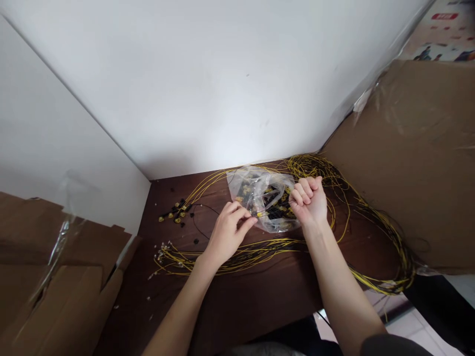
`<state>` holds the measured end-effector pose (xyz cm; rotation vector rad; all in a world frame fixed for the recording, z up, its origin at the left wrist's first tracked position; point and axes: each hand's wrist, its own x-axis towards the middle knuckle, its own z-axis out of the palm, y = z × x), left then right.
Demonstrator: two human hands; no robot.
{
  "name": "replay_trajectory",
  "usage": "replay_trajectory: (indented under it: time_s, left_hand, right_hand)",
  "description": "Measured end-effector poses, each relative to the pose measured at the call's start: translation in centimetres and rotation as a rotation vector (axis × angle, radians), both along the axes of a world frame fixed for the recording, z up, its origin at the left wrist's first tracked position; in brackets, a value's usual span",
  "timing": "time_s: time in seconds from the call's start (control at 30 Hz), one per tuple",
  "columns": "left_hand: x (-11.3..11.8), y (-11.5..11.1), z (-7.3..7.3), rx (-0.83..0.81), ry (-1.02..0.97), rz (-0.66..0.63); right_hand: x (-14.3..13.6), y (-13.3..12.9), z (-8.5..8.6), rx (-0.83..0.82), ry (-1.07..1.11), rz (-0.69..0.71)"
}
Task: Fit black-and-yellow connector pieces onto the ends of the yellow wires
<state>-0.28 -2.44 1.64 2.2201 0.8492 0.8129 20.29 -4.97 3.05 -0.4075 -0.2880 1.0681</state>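
Note:
My left hand is closed in a pinch at the near left edge of a clear plastic bag. At its fingertips shows a small yellow connector, with a thin dark line running from it to the right. My right hand is curled into a fist, palm side up, over the bag's right edge; what lies inside its fingers is hidden. Black and yellow small parts fill the bag. Beneath both forearms stretches a bundle of yellow and black wires.
Wires with yellow and black connectors lie at the left of the brown table. A tangled wire coil sits at the back right. Cardboard boxes stand right and left, and a white panel rises behind.

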Motion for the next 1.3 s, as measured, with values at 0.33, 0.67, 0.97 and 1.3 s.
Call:
replay_trajectory:
  time_s: [0.33, 0.67, 0.97, 1.3]
  left_hand:
    - [-0.3, 0.5, 0.0, -0.325, -0.207, 0.127]
    - [-0.3, 0.9, -0.1, -0.615, -0.552, 0.120]
    - [-0.1, 0.5, 0.6, -0.614, -0.515, 0.064]
    - [0.8, -0.2, -0.6, -0.294, -0.422, 0.139]
  right_hand:
    - [-3.9, 0.5, -1.0, -0.171, -1.321, -0.033]
    - [-5.1, -0.2, -0.6, -0.080, -1.773, 0.367]
    - [-5.1, 0.3, -1.6, -0.158, -1.852, 0.239]
    - [-6.1, 0.3, -2.6, -0.110, -1.786, 0.183]
